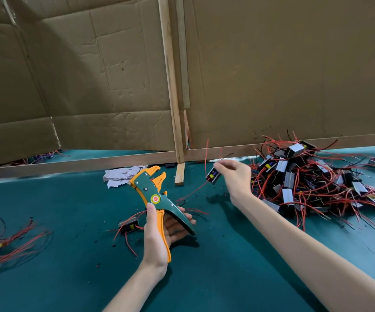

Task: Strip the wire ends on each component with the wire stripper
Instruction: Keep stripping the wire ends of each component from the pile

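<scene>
My left hand (159, 230) grips the handles of the green and orange wire stripper (153, 190), jaws pointing up and away over the teal table (69, 221). To its right, above the table, my right hand (233, 174) pinches a small dark component (213, 175) whose red wires stick up and trail down to the left. The component hangs apart from the stripper's jaws. One more component (129, 225) with red and black wires lies on the table just left of my left hand.
A large heap of components with red wires (317, 181) fills the table's right side. A few wired components (2, 246) lie at the left edge. Crumpled paper (121, 174) sits behind the stripper. Cardboard walls (114, 86) and a wooden post (173, 97) close off the back.
</scene>
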`<state>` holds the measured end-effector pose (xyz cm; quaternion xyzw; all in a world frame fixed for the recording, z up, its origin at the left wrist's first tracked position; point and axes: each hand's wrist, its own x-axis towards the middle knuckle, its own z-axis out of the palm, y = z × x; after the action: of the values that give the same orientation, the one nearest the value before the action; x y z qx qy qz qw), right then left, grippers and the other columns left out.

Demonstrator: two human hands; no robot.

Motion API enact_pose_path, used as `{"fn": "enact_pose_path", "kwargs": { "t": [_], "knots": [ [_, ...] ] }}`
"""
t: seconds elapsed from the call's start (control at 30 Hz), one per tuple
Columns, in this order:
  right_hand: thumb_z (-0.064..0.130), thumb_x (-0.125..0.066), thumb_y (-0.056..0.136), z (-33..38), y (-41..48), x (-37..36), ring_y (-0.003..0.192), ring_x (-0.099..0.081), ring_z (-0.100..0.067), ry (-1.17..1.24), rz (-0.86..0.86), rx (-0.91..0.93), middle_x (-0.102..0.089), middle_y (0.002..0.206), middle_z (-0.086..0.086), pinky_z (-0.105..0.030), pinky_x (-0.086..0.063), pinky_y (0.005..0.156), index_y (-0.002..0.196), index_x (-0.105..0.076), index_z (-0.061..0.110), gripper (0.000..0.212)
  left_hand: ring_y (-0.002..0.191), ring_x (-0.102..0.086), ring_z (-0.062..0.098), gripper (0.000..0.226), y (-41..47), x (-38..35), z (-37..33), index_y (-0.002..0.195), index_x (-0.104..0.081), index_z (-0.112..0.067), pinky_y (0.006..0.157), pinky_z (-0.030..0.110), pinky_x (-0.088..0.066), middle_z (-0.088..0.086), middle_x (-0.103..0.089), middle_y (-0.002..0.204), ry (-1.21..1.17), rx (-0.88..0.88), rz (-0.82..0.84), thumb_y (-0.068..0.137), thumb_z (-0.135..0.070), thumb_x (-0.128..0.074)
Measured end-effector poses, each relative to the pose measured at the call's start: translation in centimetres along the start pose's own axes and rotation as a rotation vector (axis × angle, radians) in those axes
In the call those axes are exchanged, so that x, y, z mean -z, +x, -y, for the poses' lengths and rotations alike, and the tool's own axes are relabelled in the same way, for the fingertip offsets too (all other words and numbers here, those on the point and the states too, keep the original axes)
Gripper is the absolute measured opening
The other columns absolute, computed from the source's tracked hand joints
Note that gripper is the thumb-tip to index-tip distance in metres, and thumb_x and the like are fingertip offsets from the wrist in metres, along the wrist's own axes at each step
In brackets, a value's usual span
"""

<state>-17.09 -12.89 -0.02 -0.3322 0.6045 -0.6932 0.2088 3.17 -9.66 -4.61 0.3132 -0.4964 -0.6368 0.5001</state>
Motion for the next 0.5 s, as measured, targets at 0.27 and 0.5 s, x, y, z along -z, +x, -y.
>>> {"fn": "enact_pose_path", "kwargs": {
  "t": [0.27, 0.5],
  "knots": [
    [0.007, -0.068, 0.089, 0.4, -1.6, 3.8, 0.066, -0.059, -0.014, 0.08, 0.314, -0.031, -0.066, 0.071, 0.001, -0.026, -0.048, 0.071, 0.081, -0.068, 0.013, 0.01, 0.085, -0.07, 0.04, 0.081, 0.1, -0.1, 0.1, 0.097, -0.065, 0.003, 0.066, 0.036, -0.058, 0.024, -0.07, 0.091, 0.002, -0.015, -0.008, 0.081, -0.068, -0.028],
    [0.01, -0.057, 0.093, 0.6, -5.2, 5.6, 0.057, -0.058, -0.019, 0.296, 0.684, -0.315, -0.06, 0.069, -0.01, -0.04, -0.061, 0.067, 0.074, -0.069, 0.008, 0.023, 0.085, -0.069, 0.042, 0.08, 0.2, 0.1, 0.0, 0.094, -0.067, 0.003, 0.067, 0.04, -0.058, 0.027, -0.069, 0.091, -0.074, 0.071, 0.088, 0.082, -0.067, -0.03]
  ]
}}
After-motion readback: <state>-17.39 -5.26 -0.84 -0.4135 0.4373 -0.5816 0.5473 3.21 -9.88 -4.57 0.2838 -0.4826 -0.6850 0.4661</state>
